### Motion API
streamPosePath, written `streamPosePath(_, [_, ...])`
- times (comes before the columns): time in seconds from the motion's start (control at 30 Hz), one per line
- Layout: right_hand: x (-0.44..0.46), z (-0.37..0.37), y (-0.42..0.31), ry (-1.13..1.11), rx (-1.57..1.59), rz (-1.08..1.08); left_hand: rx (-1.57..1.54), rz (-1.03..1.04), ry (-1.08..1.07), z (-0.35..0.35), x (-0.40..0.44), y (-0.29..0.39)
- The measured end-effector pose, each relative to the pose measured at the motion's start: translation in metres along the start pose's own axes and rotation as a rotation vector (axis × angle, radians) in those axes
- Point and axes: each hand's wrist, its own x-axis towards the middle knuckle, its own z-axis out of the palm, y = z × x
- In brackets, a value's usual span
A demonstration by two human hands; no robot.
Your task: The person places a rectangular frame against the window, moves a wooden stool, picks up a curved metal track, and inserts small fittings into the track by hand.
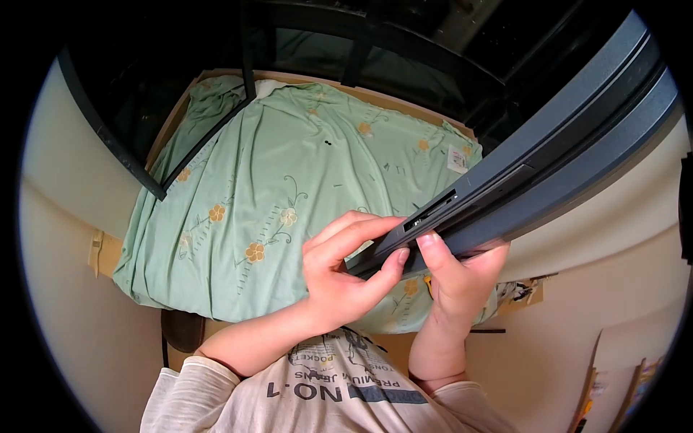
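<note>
A dark grey laptop [548,155] is held up on its edge, tilted up toward the right, with a narrow slot and small openings showing along its side. My left hand [346,270] pinches the near corner between thumb and fingers. My right hand [462,270] grips the lower side, its thumb tip pressed by the slot; its other fingers are mostly hidden behind the laptop. Beneath both hands lies a pale green cloth [253,180] with embroidered flowers, draped over a table.
Several tiny dark pieces [328,143] lie on the cloth, too small to name. A white label [456,159] is near its right edge. A black metal frame [247,54] stands at the back left, with dark glass panels behind. Something yellow [429,285] shows beside my right wrist.
</note>
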Motion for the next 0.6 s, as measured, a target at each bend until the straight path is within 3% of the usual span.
streamPosePath(0.6, [0.0053, 0.0044, -0.0021, -0.024, 0.030, -0.006, 0.029, 0.016, 0.006, -0.0025, -0.0035, 0.0009])
